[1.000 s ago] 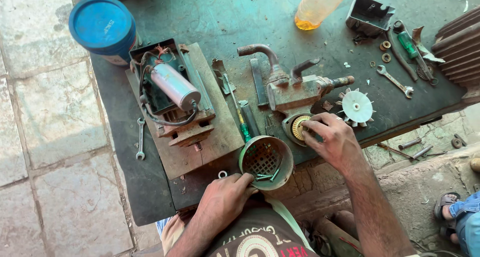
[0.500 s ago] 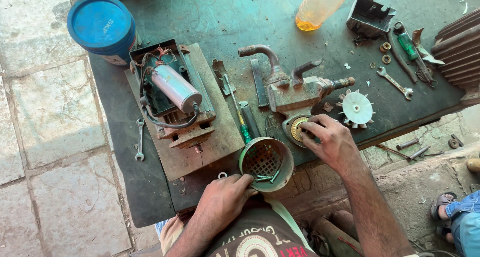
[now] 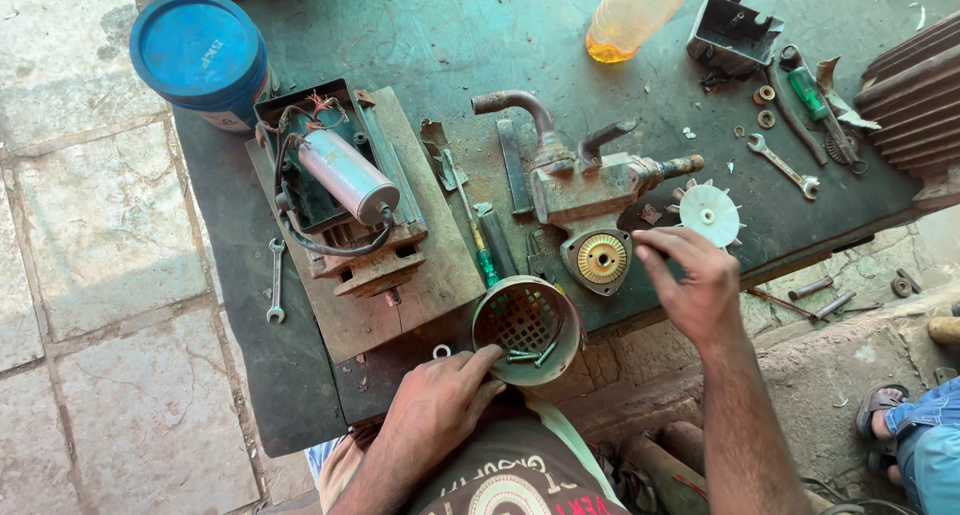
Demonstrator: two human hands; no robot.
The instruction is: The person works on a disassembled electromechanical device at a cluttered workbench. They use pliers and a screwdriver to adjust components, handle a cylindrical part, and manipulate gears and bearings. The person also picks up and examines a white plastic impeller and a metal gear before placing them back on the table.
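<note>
My left hand (image 3: 438, 405) rests on the table's near edge, its fingertips touching the rim of a round perforated metal cover (image 3: 527, 327) that holds several bolts. My right hand (image 3: 693, 280) hovers with curled fingers just right of a rusty pump housing (image 3: 585, 185), beside the brass impeller (image 3: 602, 258) at its front. Whether the fingers pinch something small I cannot tell. A white plastic fan (image 3: 709, 214) lies just beyond that hand. A green-handled screwdriver (image 3: 478, 243) lies between the cover and the pump.
A motor block with a grey capacitor (image 3: 345, 175) sits on a wooden board at the left, a blue-lidded tub (image 3: 196, 50) behind it. Spanners (image 3: 276, 280) (image 3: 782, 164), washers, an orange-tinted bottle (image 3: 630, 13) and a black box (image 3: 733, 35) lie about. Another person's sandalled foot (image 3: 885, 410) is at the lower right.
My right hand has lifted off the brass impeller and drawn back to the right, uncovering it. My left hand stays on the perforated cover's rim.
</note>
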